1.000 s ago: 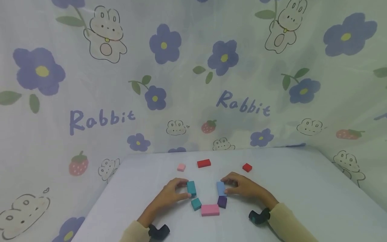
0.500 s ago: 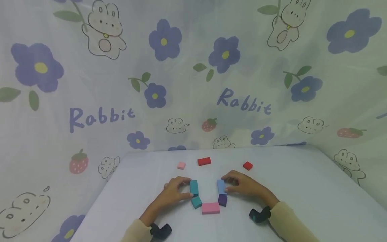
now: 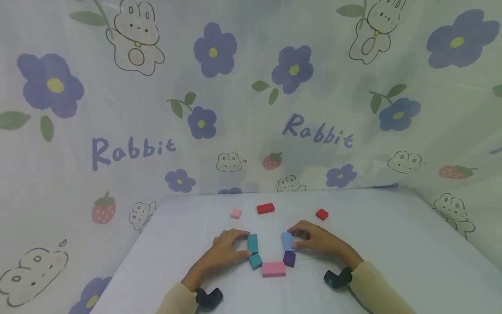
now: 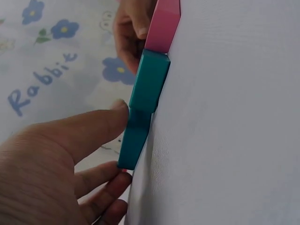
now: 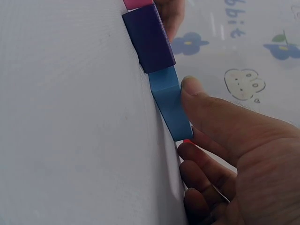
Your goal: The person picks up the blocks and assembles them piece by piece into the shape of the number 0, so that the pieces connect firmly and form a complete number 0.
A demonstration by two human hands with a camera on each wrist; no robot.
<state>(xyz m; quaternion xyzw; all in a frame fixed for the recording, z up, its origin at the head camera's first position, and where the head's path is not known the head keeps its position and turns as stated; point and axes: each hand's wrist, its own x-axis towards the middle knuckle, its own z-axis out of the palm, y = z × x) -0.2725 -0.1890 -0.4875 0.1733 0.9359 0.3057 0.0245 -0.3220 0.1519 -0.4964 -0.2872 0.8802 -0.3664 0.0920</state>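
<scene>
Against my left hand (image 3: 225, 248), right side: block one (image 3: 252, 243); block two (image 3: 256, 261) at its near end. Against my right hand (image 3: 316, 238), left side: block three (image 3: 287, 240); block four (image 3: 289, 259) at its near end. Block five (image 3: 273, 269) between hands, nearer me. Beyond hands, left to right: block six (image 3: 235, 213), block seven (image 3: 265, 208), block eight (image 3: 322, 214).
</scene>
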